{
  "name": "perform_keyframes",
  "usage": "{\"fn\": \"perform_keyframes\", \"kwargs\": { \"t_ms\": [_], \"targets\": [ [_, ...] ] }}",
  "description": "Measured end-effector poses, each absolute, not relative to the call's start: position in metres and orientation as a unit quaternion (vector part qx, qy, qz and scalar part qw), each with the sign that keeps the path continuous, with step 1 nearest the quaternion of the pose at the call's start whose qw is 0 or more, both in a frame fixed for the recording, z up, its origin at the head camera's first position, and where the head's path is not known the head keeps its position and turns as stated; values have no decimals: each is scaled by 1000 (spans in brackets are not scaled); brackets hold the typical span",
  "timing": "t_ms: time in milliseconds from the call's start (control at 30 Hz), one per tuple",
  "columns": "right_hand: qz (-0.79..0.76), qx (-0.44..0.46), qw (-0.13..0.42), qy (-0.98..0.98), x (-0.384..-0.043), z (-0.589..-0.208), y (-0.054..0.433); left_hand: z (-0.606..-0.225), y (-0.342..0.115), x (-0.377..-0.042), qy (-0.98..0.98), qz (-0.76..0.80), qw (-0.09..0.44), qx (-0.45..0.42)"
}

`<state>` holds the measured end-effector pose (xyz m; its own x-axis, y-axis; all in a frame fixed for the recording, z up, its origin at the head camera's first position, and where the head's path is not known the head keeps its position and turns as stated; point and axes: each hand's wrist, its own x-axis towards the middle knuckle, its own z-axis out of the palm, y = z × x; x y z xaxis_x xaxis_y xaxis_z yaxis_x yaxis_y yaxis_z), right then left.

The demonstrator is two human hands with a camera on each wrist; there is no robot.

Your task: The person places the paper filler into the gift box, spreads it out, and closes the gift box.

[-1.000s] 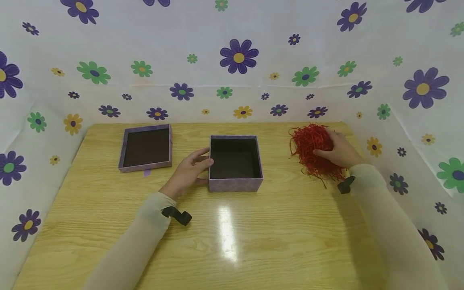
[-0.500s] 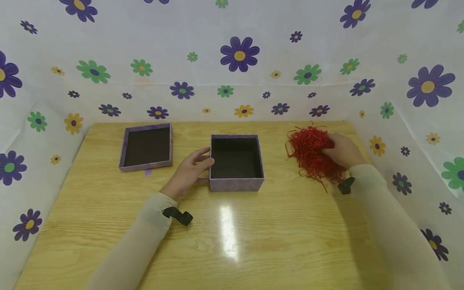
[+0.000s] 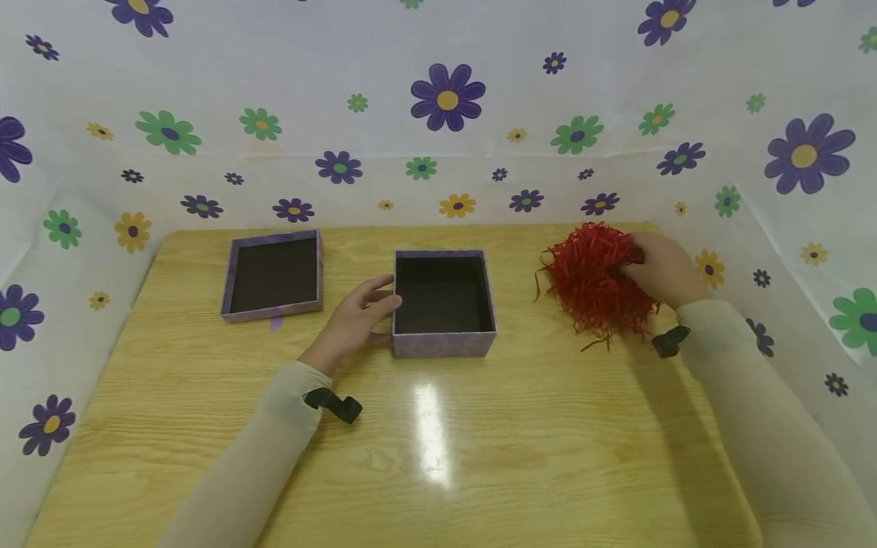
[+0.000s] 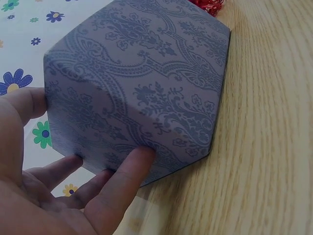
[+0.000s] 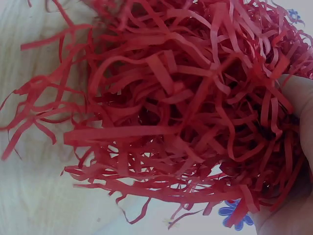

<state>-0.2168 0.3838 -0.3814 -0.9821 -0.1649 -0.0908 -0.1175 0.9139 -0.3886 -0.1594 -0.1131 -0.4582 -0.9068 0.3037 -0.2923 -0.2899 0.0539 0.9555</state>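
Observation:
An open square box (image 3: pixel 444 345) with purple patterned sides and a black inside stands mid-table. My left hand (image 3: pixel 352 321) lies against its left side, fingers spread and fingertips touching the patterned wall (image 4: pixel 137 63). To the right, my right hand (image 3: pixel 659 268) grips a bundle of red shredded paper (image 3: pixel 594 281). In the right wrist view the tangled red strips (image 5: pixel 166 107) fill most of the picture, with part of the hand at the right edge. The fingertips are hidden in the strands. A few loose strips hang below the bundle.
The matching box lid (image 3: pixel 274 275) lies with its black inside up at the table's back left, a small purple tab (image 3: pixel 276 323) at its front edge. A flower-print cloth (image 3: pixel 288 76) walls the wooden table (image 3: pixel 521 457) at the back and both sides.
My right hand has closed further into the red shredded paper and lifted the bundle, its strands now gathered closer together. My left hand and the box stay in place.

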Motion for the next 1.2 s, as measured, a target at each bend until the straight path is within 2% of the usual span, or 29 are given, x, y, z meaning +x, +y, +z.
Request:
{"fn": "perform_keyframes", "kwargs": {
  "t_ms": [400,633,1200],
  "targets": [
    [-210,-71,44,974,-214,-360,378,-457,-114,-159,696,686,214,11],
    [-217,-69,51,972,-212,-356,377,-455,-115,-158,698,683,213,15],
    [-218,-70,16,973,-210,-346,381,-456,-116,-158,716,665,211,17]
  ]
}}
